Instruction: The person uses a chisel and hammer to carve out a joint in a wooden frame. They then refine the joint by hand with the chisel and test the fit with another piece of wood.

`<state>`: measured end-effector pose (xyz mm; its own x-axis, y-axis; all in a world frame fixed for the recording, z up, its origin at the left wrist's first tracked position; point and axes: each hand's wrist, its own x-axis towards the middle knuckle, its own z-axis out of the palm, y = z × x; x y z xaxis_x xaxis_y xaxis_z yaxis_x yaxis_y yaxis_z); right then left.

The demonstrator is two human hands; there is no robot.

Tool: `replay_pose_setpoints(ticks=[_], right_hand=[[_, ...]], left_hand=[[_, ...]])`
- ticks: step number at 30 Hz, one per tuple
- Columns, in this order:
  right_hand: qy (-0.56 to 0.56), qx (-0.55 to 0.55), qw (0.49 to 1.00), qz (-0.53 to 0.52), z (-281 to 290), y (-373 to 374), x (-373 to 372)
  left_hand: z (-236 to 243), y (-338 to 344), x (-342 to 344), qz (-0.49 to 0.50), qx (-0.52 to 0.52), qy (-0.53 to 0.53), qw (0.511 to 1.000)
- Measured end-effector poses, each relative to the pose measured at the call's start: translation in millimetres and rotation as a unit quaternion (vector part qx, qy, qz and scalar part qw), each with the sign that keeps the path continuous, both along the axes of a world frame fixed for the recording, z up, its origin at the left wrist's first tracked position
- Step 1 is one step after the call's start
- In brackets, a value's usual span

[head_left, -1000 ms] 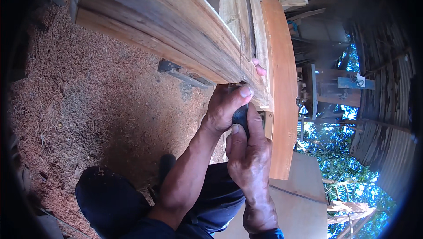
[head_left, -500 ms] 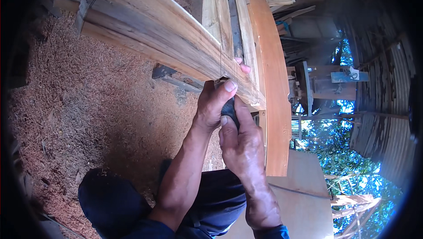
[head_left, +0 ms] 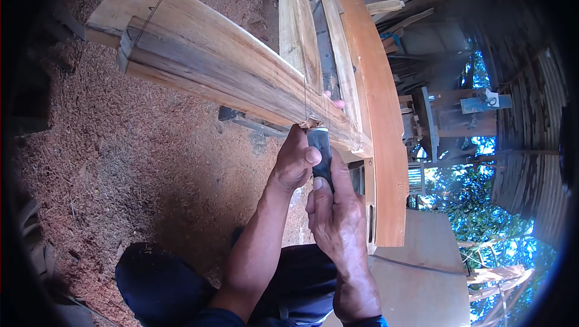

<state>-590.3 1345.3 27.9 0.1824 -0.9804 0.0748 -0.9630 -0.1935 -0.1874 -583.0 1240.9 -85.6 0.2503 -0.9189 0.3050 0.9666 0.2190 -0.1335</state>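
A long piece of timber [head_left: 211, 56] with pencil lines runs from the upper left to the middle. At its near edge is a chisel with a black handle [head_left: 319, 146] and a pale metal ring; its blade is mostly hidden. My right hand [head_left: 341, 218] is wrapped round the handle, thumb on top. Close beside it, my left hand [head_left: 295, 161] holds the chisel, its thumb pressed along the handle's side and its other fingers out of sight. Curled wood shavings [head_left: 310, 123] sit at the blade end. Fingertips [head_left: 335, 101] show past the timber's far edge; whose hand, I cannot tell.
An orange-brown board [head_left: 386, 134] stands along the right, with pale planks [head_left: 298, 25] beside it. Shavings cover the floor [head_left: 151, 146] at left. A flat panel [head_left: 416, 285] lies at lower right. Stacked wood [head_left: 386, 7] and corrugated sheeting [head_left: 518, 182] are farther right.
The chisel and both hands have drawn back toward me from the timber. My left thumb has moved down onto the handle, and curled shavings now show. The view has shifted slightly.
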Motion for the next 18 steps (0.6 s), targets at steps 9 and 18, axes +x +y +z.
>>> replay_pose_setpoints(ticks=[9, 18], right_hand=[[0.023, -0.017, 0.999, 0.018, -12.9, -0.9, -6.6], [0.022, -0.025, 0.999, 0.037, -21.8, -8.0, -9.7]], left_hand=[[-9.3, -9.5, 4.3, 0.027, -0.033, -0.044, 0.998], [-13.6, -12.5, 7.1, -0.01, -0.052, -0.024, 0.998]])
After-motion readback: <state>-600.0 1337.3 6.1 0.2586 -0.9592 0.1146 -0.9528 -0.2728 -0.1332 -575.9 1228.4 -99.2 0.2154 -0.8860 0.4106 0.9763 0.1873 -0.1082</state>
